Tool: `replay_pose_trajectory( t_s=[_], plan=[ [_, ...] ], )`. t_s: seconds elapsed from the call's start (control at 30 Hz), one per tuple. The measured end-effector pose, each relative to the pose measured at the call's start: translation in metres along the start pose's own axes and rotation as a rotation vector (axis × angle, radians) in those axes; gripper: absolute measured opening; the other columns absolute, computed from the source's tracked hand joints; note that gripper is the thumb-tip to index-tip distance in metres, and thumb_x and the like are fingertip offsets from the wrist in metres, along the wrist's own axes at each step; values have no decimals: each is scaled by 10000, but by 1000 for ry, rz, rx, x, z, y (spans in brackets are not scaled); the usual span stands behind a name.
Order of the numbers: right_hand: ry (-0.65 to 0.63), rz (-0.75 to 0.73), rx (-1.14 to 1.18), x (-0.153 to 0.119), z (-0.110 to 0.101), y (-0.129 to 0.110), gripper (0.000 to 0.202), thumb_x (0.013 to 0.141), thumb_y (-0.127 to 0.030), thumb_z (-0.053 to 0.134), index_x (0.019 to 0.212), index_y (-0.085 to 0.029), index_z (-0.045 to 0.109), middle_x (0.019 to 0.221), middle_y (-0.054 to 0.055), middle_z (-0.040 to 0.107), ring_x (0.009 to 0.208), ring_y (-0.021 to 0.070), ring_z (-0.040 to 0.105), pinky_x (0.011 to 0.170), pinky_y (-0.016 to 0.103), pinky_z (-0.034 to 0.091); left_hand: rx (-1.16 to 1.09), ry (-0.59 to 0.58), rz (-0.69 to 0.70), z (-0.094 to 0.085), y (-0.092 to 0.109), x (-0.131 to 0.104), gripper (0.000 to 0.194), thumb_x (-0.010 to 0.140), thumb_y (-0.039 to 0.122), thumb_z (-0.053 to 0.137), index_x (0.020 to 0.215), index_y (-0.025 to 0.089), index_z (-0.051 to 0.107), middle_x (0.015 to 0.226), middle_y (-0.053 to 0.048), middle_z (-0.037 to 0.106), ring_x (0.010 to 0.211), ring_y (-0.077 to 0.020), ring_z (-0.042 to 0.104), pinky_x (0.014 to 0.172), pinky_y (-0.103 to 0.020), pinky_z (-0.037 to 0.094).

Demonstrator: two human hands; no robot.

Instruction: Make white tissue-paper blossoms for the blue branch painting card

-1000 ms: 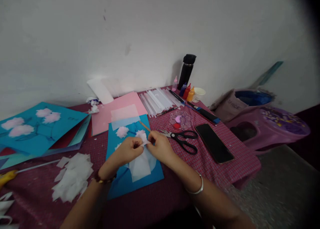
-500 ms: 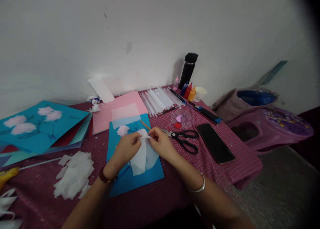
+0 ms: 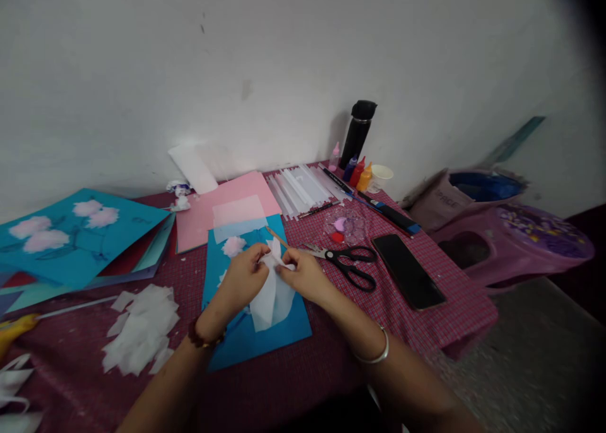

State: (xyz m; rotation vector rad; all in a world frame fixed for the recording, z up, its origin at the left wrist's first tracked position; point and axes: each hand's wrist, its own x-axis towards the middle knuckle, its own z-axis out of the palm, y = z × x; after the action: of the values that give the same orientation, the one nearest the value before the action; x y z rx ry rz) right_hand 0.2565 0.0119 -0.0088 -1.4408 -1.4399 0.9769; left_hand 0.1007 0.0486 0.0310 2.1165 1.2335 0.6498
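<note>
White tissue paper hangs bunched at its top between my two hands, over a blue sheet on the table. My left hand pinches its left side, and my right hand pinches the right side. A pale pink paper flower lies on the blue sheet, just beyond my left hand. Past my fingertips is a pencil, partly hidden. Black-handled scissors lie open to the right of my right hand.
A pile of white tissue pieces lies left, near a yellow glue gun. Blue card with pink flowers is at the far left. On the right are a phone, a palette, paint bottles and a black flask.
The tissue's top has been gathered and folded more, and a white tip now stands up between my hands. My fingers have curled inward around it.
</note>
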Motion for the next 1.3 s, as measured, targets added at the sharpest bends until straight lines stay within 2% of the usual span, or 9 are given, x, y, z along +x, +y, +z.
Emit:
replay_pose_trajectory(
  t_s=[0.13,0.33,0.5,0.63,0.77,1.0,1.13,1.23,1.3],
  plan=[
    [52,7,-39,1,-1,0,40,685,-197,557,678,-189,518,610,-54,496,580,113,451,536,216,297,20,6,1,-1,5,0,229,673,122,425,868,177,532,673,30,546,569,-128,482,569,-251,378],
    [70,-30,-62,-1,-1,-1,46,670,-170,545,665,-196,508,621,-47,511,600,121,478,542,216,303,112,-69,-69,-2,12,-2,101,731,191,479,771,176,571,722,-7,612,676,-162,560,617,-261,394],
    [77,2,-123,-2,-1,0,66,665,-178,585,672,-201,524,615,-47,516,586,119,471,522,213,295,183,-11,-121,-4,9,-3,102,705,155,493,771,190,563,696,0,606,679,-170,568,603,-253,376],
    [71,-17,-127,-2,-3,-3,46,712,-214,591,748,-202,565,685,-31,585,640,130,526,572,219,348,90,-6,-93,-2,6,-2,114,689,136,478,782,193,511,686,18,550,668,-158,536,612,-258,388],
    [46,-39,-110,-3,-3,-7,161,718,-220,618,878,-205,605,842,-2,662,762,153,585,669,243,405,-77,-67,-21,3,6,0,157,660,127,458,804,192,461,723,33,510,673,-137,500,624,-258,399],
    [60,-18,-198,-2,-2,-2,50,711,-171,580,744,-195,609,688,-6,631,655,151,565,598,241,367,-328,-210,-35,9,10,-3,250,641,124,434,880,194,432,686,65,458,594,-95,434,548,-218,361],
    [80,1,-185,0,-3,1,32,700,-164,570,702,-195,577,675,-11,614,642,147,559,578,236,355,-316,-249,-61,6,3,-2,289,634,129,438,914,199,419,663,69,460,563,-94,427,520,-221,326],
    [74,3,-213,1,-4,1,30,698,-171,583,690,-195,568,657,-17,598,630,146,547,568,238,344,-233,-205,-80,1,1,-1,339,637,134,439,969,198,424,643,68,483,561,-103,445,541,-232,333],
    [72,-21,-208,0,-3,0,71,706,-168,587,771,-198,589,710,-15,616,665,147,558,595,241,367,-151,-153,-96,0,2,-1,333,641,132,439,968,197,431,631,67,482,555,-110,445,549,-240,336]
  ],
)
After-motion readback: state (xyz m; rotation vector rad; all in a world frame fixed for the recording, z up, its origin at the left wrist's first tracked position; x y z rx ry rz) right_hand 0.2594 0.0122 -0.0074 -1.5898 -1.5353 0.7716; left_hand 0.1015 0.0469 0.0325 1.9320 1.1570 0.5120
